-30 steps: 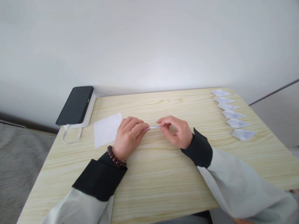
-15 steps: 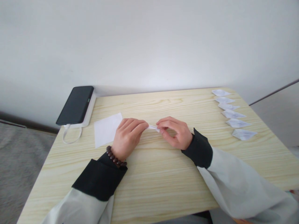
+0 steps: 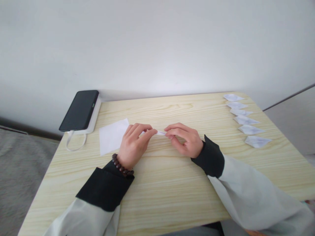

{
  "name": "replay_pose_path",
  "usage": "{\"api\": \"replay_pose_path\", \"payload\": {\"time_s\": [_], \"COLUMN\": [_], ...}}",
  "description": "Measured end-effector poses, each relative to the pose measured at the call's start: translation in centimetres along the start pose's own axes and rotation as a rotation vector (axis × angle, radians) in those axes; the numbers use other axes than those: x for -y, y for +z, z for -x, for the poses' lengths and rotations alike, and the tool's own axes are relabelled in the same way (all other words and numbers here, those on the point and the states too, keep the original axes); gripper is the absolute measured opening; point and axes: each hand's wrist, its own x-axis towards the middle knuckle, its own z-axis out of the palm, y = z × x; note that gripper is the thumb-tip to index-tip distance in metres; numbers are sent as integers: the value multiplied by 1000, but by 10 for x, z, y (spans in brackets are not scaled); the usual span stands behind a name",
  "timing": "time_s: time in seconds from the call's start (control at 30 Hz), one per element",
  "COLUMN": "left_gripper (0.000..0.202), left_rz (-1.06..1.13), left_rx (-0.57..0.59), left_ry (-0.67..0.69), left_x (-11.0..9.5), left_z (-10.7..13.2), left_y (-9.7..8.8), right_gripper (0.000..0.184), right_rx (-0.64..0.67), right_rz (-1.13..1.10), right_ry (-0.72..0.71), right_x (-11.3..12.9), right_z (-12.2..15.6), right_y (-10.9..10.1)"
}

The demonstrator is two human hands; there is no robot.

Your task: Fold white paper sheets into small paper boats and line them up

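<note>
A small folded piece of white paper [image 3: 161, 132] is held between both hands just above the wooden table [image 3: 167, 183]. My left hand [image 3: 134, 146], with a dark bead bracelet at the wrist, pinches its left end. My right hand [image 3: 185, 139] pinches its right end with thumb and forefinger. Most of the paper is hidden by the fingers. A flat white paper square [image 3: 112, 136] lies right beside my left hand.
A black phone [image 3: 80, 109] rests on a white power bank [image 3: 94, 119] at the table's back left corner, with a white cable loop [image 3: 73, 144]. Several folded white paper planes [image 3: 246, 121] lie in a row along the right edge. A white wall stands behind.
The hands have drawn slightly closer together, so less of the folded paper shows between the fingers. Everything else on the table is unmoved.
</note>
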Motion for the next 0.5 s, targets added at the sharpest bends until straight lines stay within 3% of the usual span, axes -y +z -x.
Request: {"api": "replay_pose_path", "payload": {"time_s": [0.5], "left_gripper": [22], "left_rz": [115], "left_rx": [27], "left_ry": [-9], "left_x": [0], "left_z": [1], "left_y": [1], "right_gripper": [24], "right_rx": [33], "right_rz": [41], "right_ry": [61], "right_x": [-1], "right_z": [1], "right_y": [2]}}
